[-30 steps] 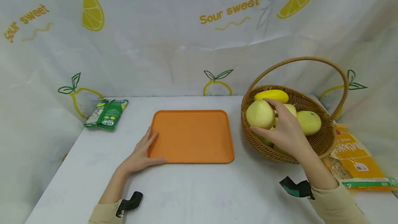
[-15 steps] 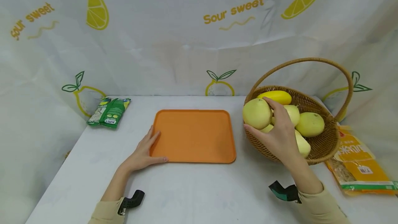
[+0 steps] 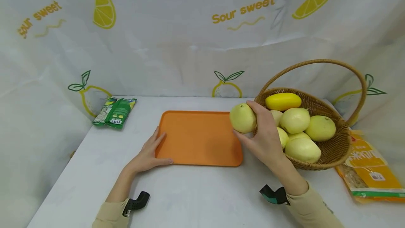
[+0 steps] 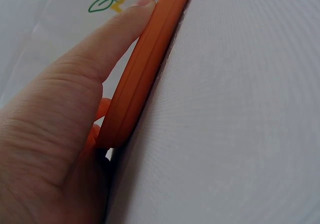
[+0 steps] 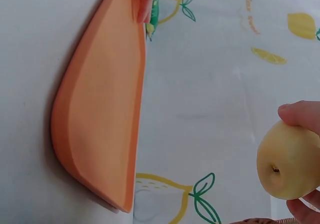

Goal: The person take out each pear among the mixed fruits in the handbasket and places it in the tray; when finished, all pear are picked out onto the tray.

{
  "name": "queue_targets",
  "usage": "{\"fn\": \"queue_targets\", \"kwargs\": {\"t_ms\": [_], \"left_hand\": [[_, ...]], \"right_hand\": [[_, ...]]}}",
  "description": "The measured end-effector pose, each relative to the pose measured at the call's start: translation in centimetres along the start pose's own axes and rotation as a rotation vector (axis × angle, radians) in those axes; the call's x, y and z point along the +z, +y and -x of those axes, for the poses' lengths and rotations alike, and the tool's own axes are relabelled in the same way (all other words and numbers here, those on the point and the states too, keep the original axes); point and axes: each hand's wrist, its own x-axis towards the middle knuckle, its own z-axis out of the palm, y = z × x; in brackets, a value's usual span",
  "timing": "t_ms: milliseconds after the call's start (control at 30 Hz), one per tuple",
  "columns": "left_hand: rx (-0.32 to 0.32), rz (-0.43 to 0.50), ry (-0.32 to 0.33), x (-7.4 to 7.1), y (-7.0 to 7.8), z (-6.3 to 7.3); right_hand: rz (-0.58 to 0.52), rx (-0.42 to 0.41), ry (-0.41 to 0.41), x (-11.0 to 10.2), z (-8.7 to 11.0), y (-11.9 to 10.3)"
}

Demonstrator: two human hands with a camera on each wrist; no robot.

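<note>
A round, pale yellow-green, smooth-skinned fruit [image 3: 243, 118] is held right of centre in the head frame, over the right edge of the flat orange rectangular tray [image 3: 199, 140]. The right grip [image 3: 265, 136] spans about the fruit's own width, thumb on its lower side and fingers on its upper side. The left grip [image 3: 148, 154] is spread at the tray's lower-left corner, thumb along the near rim and fingers over the left one.

The fruit looks firm and probably moderately heavy; its skin could slide a little and, if it is real, bruise when dropped. Opposite sides around its widest part seem the surest hold, leaving the dimpled end free. With no flat side, it would likely roll once released. The tray seems stiff, light and best steadied by its raised rim.
</note>
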Motion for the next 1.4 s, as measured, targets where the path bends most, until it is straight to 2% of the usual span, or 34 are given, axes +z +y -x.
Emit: {"fn": "queue_targets", "kwargs": {"t_ms": [233, 400, 733, 933, 1400], "left_hand": [[0.002, -0.006, -0.002, 0.1, 0.2, -0.2], [-0.002, -0.009, -0.004, 0.0, 0.4, -0.1], [-0.009, -0.014, -0.006, -0.2, 0.6, 0.0], [-0.013, -0.014, -0.005, -0.2, 0.5, 0.0], [-0.008, -0.014, 0.002, -0.3, 0.3, 0.1]], "right_hand": [[-0.005, -0.032, -0.043, 2.2, 0.4, 0.1], [-0.02, -0.005, -0.095, 3.8, 0.8, 0.5], [-0.098, 0.164, -0.185, 7.3, 1.4, 1.1], [-0.122, 0.271, -0.266, 8.9, 1.5, 1.0], [-0.186, 0.378, -0.361, 11.9, 0.4, 0.6]]}}
